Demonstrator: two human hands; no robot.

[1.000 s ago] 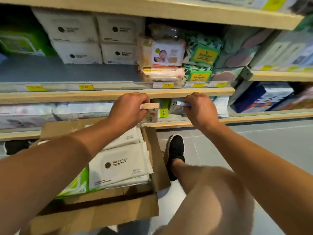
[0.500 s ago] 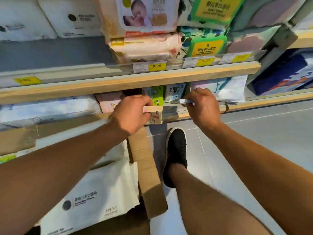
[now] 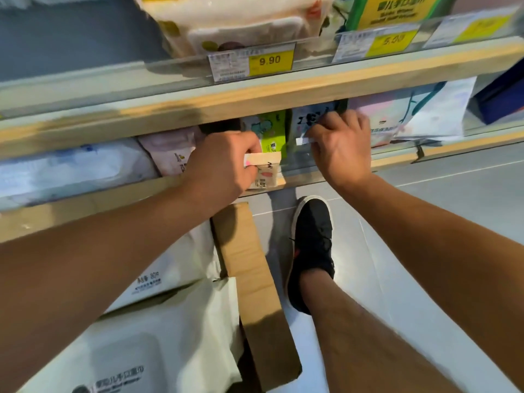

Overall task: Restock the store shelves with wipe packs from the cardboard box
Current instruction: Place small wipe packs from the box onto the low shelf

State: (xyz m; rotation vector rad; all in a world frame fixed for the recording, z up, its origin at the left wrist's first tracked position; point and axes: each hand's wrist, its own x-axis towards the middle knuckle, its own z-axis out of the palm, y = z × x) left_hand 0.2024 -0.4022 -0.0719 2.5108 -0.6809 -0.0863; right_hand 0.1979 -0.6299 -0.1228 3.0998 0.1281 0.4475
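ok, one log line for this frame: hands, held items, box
left hand: grips small beige pack at lower shelf edge | right hand: pinches small pack on lower shelf | cardboard box: white packs inside

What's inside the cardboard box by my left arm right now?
White wipe packs lie stacked in the cardboard box, one showing an oval lid. My left arm covers much of the box, so the rest of its contents can't be seen.

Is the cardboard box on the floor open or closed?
Open: the cardboard box has its flap turned up, and white wipe packs lie uncovered inside.
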